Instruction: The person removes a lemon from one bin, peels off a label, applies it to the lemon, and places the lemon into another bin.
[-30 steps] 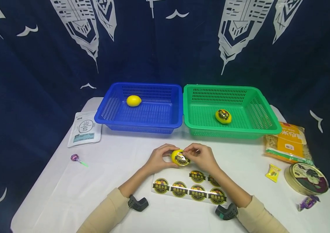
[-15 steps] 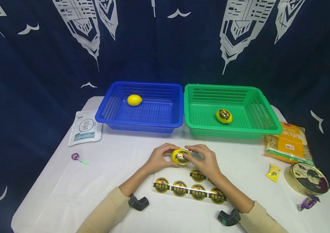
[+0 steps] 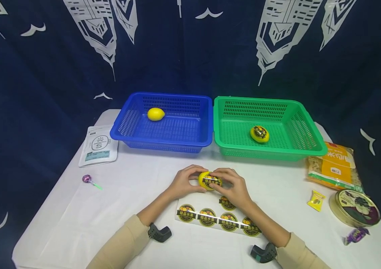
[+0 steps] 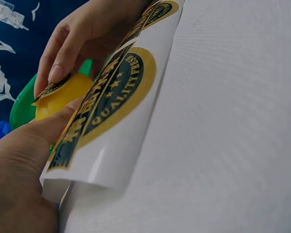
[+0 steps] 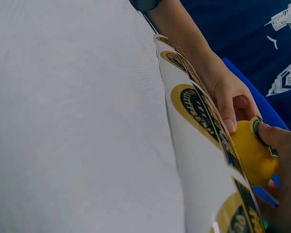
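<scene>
Between both hands is a yellow lemon (image 3: 202, 176) bearing a round black-and-gold sticker (image 3: 211, 181). My left hand (image 3: 182, 184) grips its left side between thumb and fingers. From the right, my right hand (image 3: 234, 187) curls round the lemon, its thumb pressing on the sticker. In the right wrist view, part of the sticker (image 5: 258, 132) stands off the lemon's (image 5: 252, 158) curve near that thumb. A white sheet (image 3: 195, 201) of similar stickers lies just below the hands, its right part hidden by my right forearm.
At the back stand a blue basket (image 3: 161, 143) with a plain lemon (image 3: 156, 114) and a green basket (image 3: 271, 152) with a stickered lemon (image 3: 259, 134). A white pouch (image 3: 100, 145) and lollipop (image 3: 87, 179) lie left. Right are a grain bag (image 3: 335, 168), round tin (image 3: 354, 207) and wrapped candies (image 3: 316, 200).
My right fingers lift off the sticker, spread, then close in round the lemon's right side with the thumb on the sticker. The sticker now lies wider across the lemon. The left hand keeps its grip.
</scene>
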`<control>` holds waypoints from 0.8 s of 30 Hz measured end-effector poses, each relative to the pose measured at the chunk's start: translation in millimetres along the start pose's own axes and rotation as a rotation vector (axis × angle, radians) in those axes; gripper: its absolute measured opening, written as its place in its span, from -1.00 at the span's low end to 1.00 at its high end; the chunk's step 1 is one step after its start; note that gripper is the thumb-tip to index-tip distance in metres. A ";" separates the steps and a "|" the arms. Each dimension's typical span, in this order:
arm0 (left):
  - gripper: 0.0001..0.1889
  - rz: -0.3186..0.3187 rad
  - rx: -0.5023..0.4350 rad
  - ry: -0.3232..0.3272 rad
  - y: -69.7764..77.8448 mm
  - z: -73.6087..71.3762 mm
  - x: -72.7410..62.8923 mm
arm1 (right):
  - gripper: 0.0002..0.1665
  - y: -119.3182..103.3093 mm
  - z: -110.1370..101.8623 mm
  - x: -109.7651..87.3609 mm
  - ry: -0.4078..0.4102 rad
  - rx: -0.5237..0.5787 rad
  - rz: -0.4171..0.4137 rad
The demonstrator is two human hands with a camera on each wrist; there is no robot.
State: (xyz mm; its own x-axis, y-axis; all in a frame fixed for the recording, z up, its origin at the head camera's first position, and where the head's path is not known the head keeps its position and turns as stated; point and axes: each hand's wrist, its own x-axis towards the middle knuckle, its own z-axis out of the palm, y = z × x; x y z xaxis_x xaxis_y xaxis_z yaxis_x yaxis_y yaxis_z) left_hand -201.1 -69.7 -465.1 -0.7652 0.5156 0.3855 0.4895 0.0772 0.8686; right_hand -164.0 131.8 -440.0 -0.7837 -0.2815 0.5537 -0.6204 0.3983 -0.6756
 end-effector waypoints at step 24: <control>-0.39 -0.039 0.004 0.002 1.3 -0.5 0.5 | -0.48 6.7 -2.0 -4.0 -0.069 0.133 0.021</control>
State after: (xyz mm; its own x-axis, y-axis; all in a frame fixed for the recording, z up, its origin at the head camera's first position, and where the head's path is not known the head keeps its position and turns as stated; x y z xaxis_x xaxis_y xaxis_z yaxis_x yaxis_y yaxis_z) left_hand -201.0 -69.8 -463.6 -0.7845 0.5105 0.3521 0.4612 0.1008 0.8816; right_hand -164.9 137.3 -445.8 -0.7942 -0.3350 0.5070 -0.5986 0.2873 -0.7478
